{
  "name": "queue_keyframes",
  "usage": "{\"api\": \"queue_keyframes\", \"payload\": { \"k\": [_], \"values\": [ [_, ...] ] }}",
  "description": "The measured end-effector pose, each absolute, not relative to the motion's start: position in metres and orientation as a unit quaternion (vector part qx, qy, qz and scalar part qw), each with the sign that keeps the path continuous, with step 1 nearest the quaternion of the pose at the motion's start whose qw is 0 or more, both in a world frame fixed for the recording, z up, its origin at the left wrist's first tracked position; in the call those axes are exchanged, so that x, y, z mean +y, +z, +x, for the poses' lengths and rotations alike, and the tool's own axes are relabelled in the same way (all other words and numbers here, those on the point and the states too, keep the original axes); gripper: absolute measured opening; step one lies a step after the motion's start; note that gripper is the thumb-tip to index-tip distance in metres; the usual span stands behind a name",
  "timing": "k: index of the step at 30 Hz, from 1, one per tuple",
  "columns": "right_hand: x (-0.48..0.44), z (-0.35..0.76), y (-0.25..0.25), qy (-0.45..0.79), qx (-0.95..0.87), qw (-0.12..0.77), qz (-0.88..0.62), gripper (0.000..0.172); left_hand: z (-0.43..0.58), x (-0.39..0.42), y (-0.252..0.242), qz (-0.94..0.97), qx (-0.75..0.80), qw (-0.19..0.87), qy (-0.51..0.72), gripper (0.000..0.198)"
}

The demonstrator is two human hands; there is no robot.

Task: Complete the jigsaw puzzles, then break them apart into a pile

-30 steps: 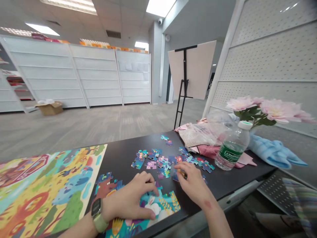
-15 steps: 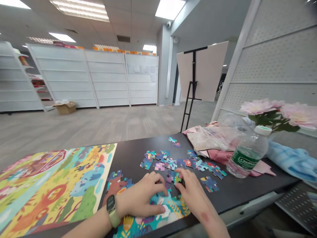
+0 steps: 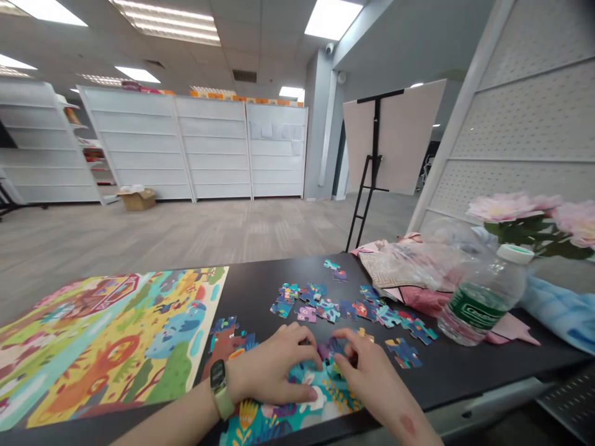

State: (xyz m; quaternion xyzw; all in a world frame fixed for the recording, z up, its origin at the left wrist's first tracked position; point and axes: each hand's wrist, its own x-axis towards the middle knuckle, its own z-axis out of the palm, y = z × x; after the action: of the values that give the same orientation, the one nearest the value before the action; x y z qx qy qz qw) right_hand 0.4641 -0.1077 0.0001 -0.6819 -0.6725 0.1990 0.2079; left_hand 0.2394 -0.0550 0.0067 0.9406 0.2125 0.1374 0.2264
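A partly assembled jigsaw puzzle (image 3: pixel 297 412), teal with plants and a white animal, lies at the table's front edge. My left hand (image 3: pixel 283 365), with a watch at its wrist, rests on it with fingers bent and thumb apart, holding nothing. My right hand (image 3: pixel 365 365) has thumb and forefinger on a purple and green puzzle piece (image 3: pixel 328 348) at the puzzle's upper edge; the fingers partly hide it. Whether the piece is joined there I cannot tell. Loose puzzle pieces (image 3: pixel 320 303) lie beyond both hands, and one small joined cluster (image 3: pixel 403 352) lies right of my right hand.
A colourful finished picture board (image 3: pixel 153 347) covers the table's left side. To the right stand a water bottle (image 3: pixel 483 297), pink cloth with clear plastic (image 3: pixel 418 266), pink flowers (image 3: pixel 511 207) and a blue cloth (image 3: pixel 558 310). An easel (image 3: pixel 372 155) stands beyond the table.
My right hand has moved the purple and green piece slightly towards me, down to the assembled puzzle's edge. My left hand stays on the puzzle. The view has turned slightly left.
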Motion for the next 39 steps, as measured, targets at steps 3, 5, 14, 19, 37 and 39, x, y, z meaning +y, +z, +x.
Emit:
{"api": "queue_keyframes", "payload": {
  "k": [3,5,14,19,37,39],
  "values": [
    [-0.109,0.461,-0.001,0.149,-0.671,0.188,-0.702,0.027,0.240,-0.055,0.007,0.941,0.212,0.227,0.137,0.039],
    [-0.108,0.459,-0.003,0.125,-0.662,0.188,-0.715,0.019,0.240,-0.055,0.008,0.942,0.215,0.222,0.134,0.041],
    [-0.104,0.460,0.002,0.168,-0.679,0.189,-0.690,0.018,0.245,-0.060,0.017,0.953,0.216,0.190,0.094,0.064],
    [-0.110,0.476,0.012,0.225,-0.687,0.189,-0.664,0.025,0.244,-0.061,0.018,0.956,0.220,0.172,0.085,0.067],
    [-0.117,0.479,0.018,0.221,-0.700,0.190,-0.652,0.017,0.246,-0.067,0.027,0.966,0.180,0.173,0.067,0.063],
    [-0.115,0.480,0.016,0.219,-0.699,0.190,-0.654,0.015,0.247,-0.067,0.028,0.967,0.178,0.174,0.063,0.064]
  ]
}}
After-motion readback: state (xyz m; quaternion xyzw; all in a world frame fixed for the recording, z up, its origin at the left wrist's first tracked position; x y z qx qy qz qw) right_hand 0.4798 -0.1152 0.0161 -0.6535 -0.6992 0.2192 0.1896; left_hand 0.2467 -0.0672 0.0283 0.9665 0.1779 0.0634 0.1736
